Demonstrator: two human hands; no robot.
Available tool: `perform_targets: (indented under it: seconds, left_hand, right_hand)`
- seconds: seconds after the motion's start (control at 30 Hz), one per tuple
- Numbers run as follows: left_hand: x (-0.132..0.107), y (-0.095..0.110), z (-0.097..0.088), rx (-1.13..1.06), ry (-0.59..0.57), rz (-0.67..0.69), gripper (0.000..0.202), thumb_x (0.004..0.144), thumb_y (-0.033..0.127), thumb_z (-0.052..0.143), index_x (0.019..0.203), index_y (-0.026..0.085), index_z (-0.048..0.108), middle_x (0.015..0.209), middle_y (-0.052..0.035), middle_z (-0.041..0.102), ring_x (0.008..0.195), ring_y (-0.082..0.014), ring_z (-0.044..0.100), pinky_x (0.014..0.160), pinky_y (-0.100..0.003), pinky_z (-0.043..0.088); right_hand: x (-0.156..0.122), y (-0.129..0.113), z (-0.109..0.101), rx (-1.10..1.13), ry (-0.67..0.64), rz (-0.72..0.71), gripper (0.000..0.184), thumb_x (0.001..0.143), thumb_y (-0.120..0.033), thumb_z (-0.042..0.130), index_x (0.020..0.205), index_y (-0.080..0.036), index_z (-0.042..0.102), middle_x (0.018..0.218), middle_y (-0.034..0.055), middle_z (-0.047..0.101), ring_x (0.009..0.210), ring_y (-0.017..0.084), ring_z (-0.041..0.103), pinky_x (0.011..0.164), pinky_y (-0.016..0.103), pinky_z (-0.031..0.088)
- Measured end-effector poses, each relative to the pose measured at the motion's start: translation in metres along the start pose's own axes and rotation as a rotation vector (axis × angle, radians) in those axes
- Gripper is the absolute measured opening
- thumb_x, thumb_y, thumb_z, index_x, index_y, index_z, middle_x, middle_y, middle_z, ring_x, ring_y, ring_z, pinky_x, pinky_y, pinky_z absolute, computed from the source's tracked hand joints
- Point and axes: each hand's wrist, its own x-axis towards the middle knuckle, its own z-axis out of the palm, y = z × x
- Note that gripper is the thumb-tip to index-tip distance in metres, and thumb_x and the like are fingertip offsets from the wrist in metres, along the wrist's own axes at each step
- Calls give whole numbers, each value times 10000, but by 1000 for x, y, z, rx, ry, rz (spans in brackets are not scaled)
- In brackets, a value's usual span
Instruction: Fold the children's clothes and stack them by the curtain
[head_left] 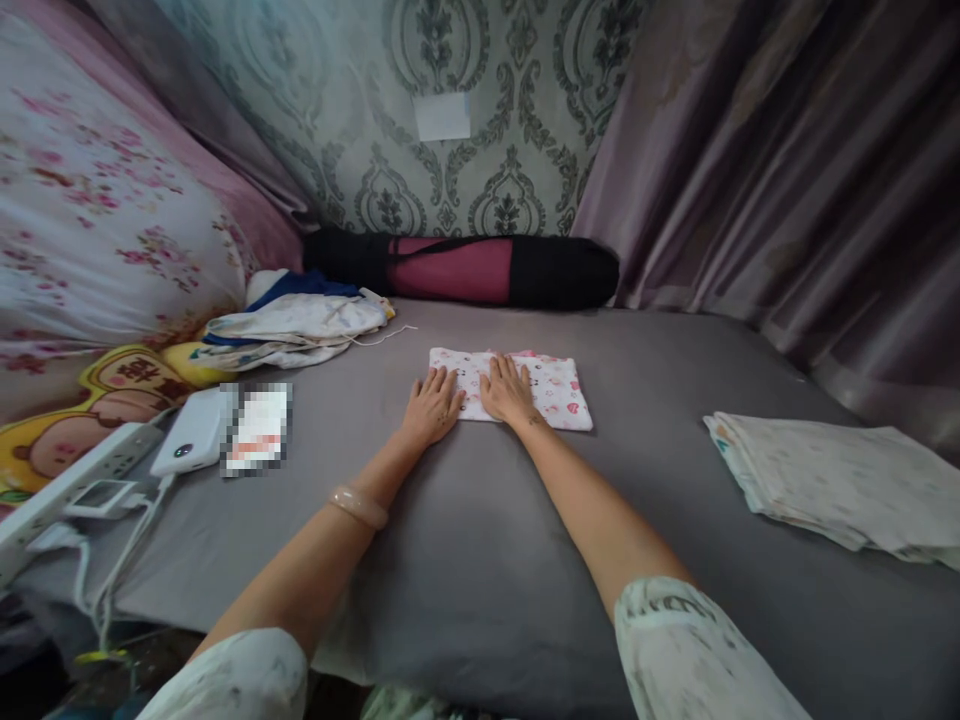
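Observation:
A folded white cloth (555,395) with pink hearts and small printed figures lies flat on the grey bed sheet (480,520). My left hand (435,405) rests open, palm down, over the cloth's left end and the sheet beside it. Lying flat on the middle of the same cloth is my right hand (510,388), fingers stretched out. A bit of pink shows along the cloth's far edge. What is under my palms is hidden.
At right lies a folded pale fabric (840,485). A black and magenta long bag (457,270) lies along the wall. To the left are crumpled clothes (300,325), a white power bank (195,430), a power strip (82,495) with cables, and a yellow cartoon cushion (82,430).

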Motion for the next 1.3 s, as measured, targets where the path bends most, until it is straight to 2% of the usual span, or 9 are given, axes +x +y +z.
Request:
perform_targets:
  seconds: [0.1, 0.33, 0.47, 0.6, 0.73, 0.9, 1.17, 1.3]
  left_hand:
    - [-2, -1, 0, -54, 30, -9, 552, 975, 413, 245, 1448, 145, 343, 1538, -115, 309, 1433, -251, 235, 1153, -447, 221]
    - [1, -12, 6, -191, 177, -64, 491, 958, 326, 307, 1394, 114, 383, 1439, -145, 455, 1364, -211, 367, 1117, -363, 311]
    - [4, -20, 10, -290, 256, -122, 469, 919, 259, 359, 1372, 147, 405, 1350, -134, 539, 1254, -217, 490, 1070, -380, 380]
    - [3, -22, 9, -391, 286, -210, 482, 878, 233, 424, 1352, 146, 426, 1303, -128, 571, 1126, -216, 578, 975, -343, 468]
    - [3, -24, 10, -438, 277, -250, 475, 859, 212, 448, 1328, 133, 451, 1290, -126, 579, 1097, -215, 589, 955, -333, 478]
    - [4, -28, 13, -601, 381, -241, 454, 820, 144, 483, 1274, 153, 500, 1252, -119, 611, 1122, -229, 581, 989, -387, 454]
    - [6, -31, 14, -735, 442, -295, 423, 810, 85, 435, 1212, 169, 540, 1242, -108, 624, 1169, -208, 572, 1020, -375, 428]
    - [6, -30, 14, -772, 468, -295, 423, 801, 78, 433, 1199, 166, 544, 1228, -108, 632, 1161, -204, 579, 1026, -372, 426]
  right_hand:
    - [0, 2, 4, -4, 6, -2, 568, 978, -373, 228, 1464, -92, 320, 1550, 132, 268, 1426, 263, 199, 1145, 505, 105]
    - [4, 2, 0, 1, -36, 4, 555, 968, -344, 263, 1451, -79, 334, 1545, 151, 272, 1421, 284, 205, 1138, 524, 120]
    - [10, -14, -1, 7, -34, -18, 550, 961, -315, 272, 1451, -73, 328, 1545, 162, 268, 1428, 288, 189, 1139, 526, 109]
    - [14, -34, 2, 26, -43, -75, 563, 970, -333, 237, 1455, -60, 317, 1539, 163, 280, 1429, 283, 185, 1141, 515, 113]
    - [14, -43, 9, 29, -18, -83, 560, 981, -345, 207, 1446, -62, 340, 1529, 159, 307, 1420, 277, 209, 1136, 517, 109]
    - [11, -43, 17, 26, 41, -87, 546, 984, -347, 222, 1430, -72, 374, 1513, 154, 342, 1409, 269, 235, 1135, 506, 95]
    - [16, -48, 8, 21, -43, -67, 531, 977, -317, 248, 1427, -63, 369, 1517, 172, 323, 1407, 291, 234, 1117, 537, 140]
    - [21, -60, 6, 14, -24, -153, 524, 968, -290, 276, 1441, -76, 346, 1530, 161, 302, 1416, 279, 219, 1129, 513, 129]
